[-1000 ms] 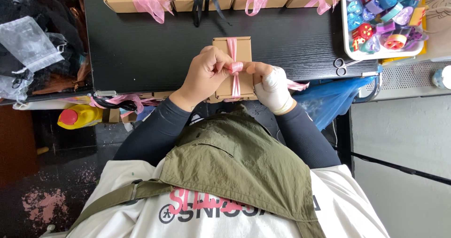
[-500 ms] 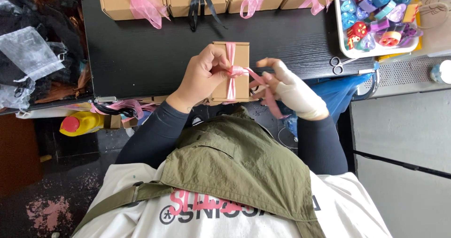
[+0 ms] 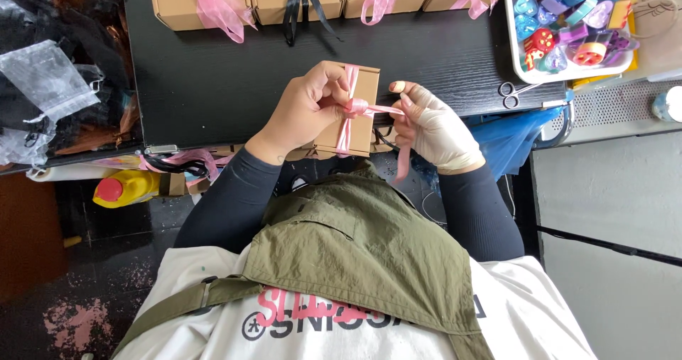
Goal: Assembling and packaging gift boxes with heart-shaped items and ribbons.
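Observation:
A small brown cardboard box (image 3: pixel 362 122) rests at the near edge of the black table (image 3: pixel 213 76), wrapped lengthwise with a pink ribbon (image 3: pixel 369 108) knotted at its middle. My bare left hand (image 3: pixel 305 108) grips the box's left side, fingers pinching the knot. My right hand (image 3: pixel 433 129), in a pale glove, holds a ribbon end pulled out to the right; the tail hangs down past the table edge.
Several ribbon-tied brown boxes (image 3: pixel 192 1) line the table's far edge. A white tray (image 3: pixel 515 47) of coloured pieces sits at the right, with small scissors (image 3: pixel 511 94) beside it. Clear bags (image 3: pixel 42 83) lie left; a yellow bottle (image 3: pixel 124 188) lies below the table.
My right hand has moved away from the box to the right, drawing the ribbon end out from the knot. The left hand stays on the box.

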